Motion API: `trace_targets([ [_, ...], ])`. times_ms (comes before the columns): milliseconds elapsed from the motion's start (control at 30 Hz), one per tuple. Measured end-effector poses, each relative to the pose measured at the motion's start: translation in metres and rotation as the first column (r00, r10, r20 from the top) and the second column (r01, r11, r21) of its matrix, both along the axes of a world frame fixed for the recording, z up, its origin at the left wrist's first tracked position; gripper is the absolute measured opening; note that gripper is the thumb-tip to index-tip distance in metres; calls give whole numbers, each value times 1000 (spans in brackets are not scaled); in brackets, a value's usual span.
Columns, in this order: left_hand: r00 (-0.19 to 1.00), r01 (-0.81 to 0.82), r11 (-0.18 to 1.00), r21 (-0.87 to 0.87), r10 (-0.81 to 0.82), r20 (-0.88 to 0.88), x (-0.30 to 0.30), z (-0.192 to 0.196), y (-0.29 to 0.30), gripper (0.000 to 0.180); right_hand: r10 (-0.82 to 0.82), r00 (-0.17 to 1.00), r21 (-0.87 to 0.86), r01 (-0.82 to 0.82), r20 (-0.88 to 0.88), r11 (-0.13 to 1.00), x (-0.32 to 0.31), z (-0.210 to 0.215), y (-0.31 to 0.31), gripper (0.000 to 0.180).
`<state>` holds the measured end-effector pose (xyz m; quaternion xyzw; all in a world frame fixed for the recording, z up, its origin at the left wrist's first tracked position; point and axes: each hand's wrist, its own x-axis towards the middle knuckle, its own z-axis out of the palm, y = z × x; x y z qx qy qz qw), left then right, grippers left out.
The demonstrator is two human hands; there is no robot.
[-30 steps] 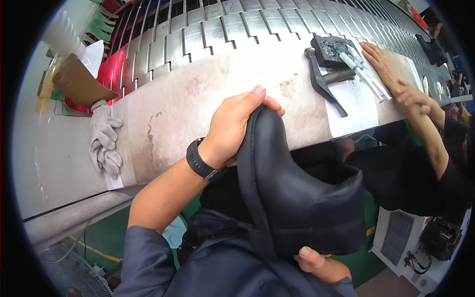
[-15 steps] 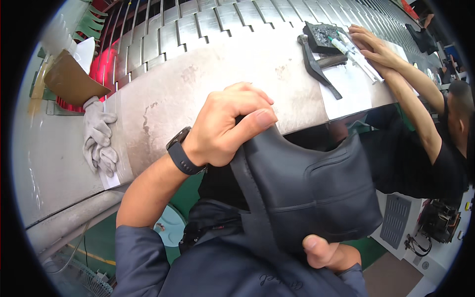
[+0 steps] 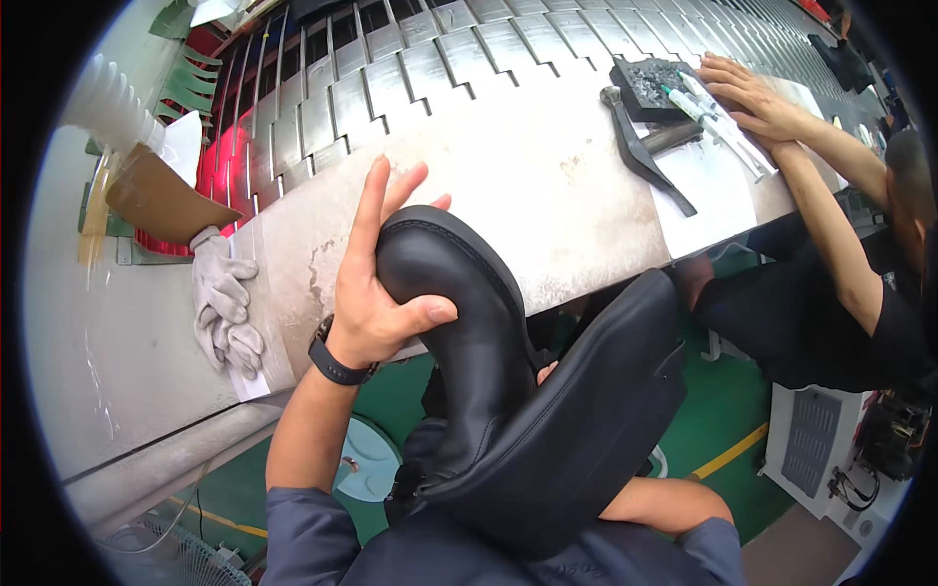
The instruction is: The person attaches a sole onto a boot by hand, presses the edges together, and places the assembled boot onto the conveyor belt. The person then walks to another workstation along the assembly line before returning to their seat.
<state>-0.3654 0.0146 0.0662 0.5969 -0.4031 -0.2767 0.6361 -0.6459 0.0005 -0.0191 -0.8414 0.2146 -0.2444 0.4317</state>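
A black leather boot is tilted in front of my chest, its rounded toe up at the left and its tall shaft running to the right. My left hand cradles the toe, with the thumb over the upper and the fingers stretched out behind it. Of my right hand only some fingertips show, at the sole side by the instep; the boot's shaft covers the rest. My right forearm comes out from under the shaft, and this hand supports the boot from behind.
Grey gloves lie at the left on the pale worktable. At the right are a hammer, a dark block and syringes, beside a co-worker's hands. Behind runs a metal slat conveyor.
The boot has been turned, so its toe and sole edge now show instead of mainly the shaft. My left hand has moved from the shaft's edge to the toe, and my right hand has gone behind the boot.
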Motion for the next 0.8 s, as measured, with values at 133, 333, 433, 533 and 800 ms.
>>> trace_targets([
  [133,999,18,999,26,-17,-27,1,-12,-2,133,-9,1000,11,9,-5,1000,-2,-2,-2,31],
  [333,990,27,1000,-9,-28,-135,6,-27,-2,104,-13,1000,27,14,-28,1000,-10,2,-9,32],
  [433,997,-44,999,-2,44,56,11,-32,0,96,-1,1000,29,2,-30,1000,-12,8,-16,32],
  [533,995,-53,998,-32,55,81,10,-25,-2,87,12,1000,60,-10,-23,998,-11,16,-21,32],
  [800,999,42,932,359,-42,-6,-17,-15,-18,52,193,978,421,-145,-74,895,-40,133,-63,33],
])
